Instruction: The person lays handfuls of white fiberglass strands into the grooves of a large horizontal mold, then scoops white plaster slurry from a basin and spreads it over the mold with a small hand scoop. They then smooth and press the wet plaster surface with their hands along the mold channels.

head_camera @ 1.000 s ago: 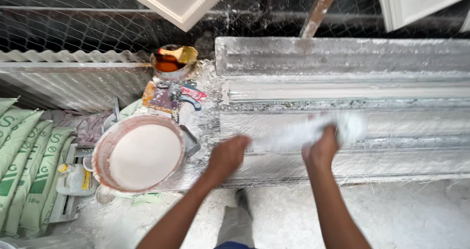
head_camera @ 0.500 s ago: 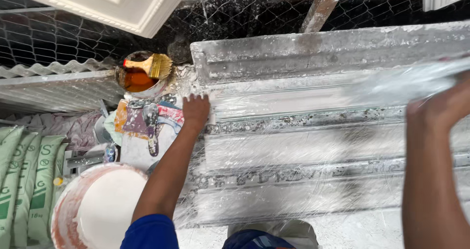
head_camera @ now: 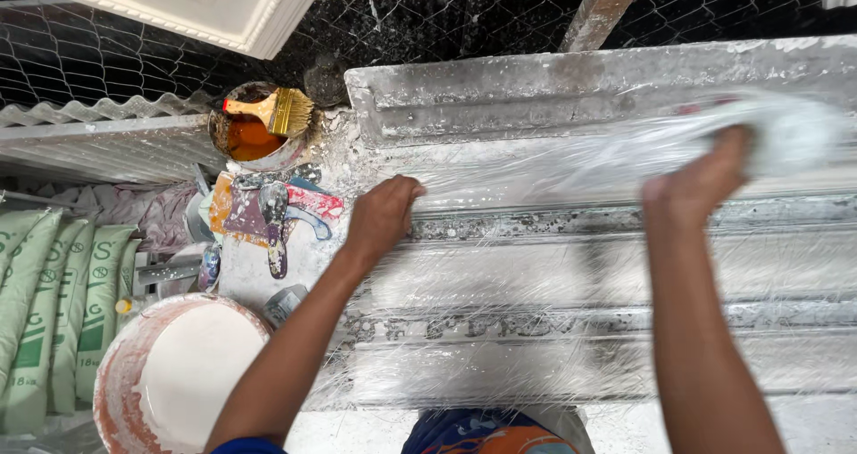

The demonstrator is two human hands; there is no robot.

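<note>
Right now the clear plastic film (head_camera: 571, 284) lies stretched over the long ridged plaster mould (head_camera: 589, 88); I judge the step in hand to be spreading it flat. My left hand (head_camera: 384, 217) pins its edge, fingers curled down, while my right hand (head_camera: 705, 173) grips a bunched length of it. Next calls for even tension, clear of the paint can with its brush (head_camera: 268, 115) and the white bucket (head_camera: 178, 383).

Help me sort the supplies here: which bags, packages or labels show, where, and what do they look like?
Sacks: stacked at the far left beside the bucket; long, pale green-white with darker green bands and print.
Colourful card: lies below the brush pot, left of the left hand; flat, orange, purple and red, paint-smeared.
</note>
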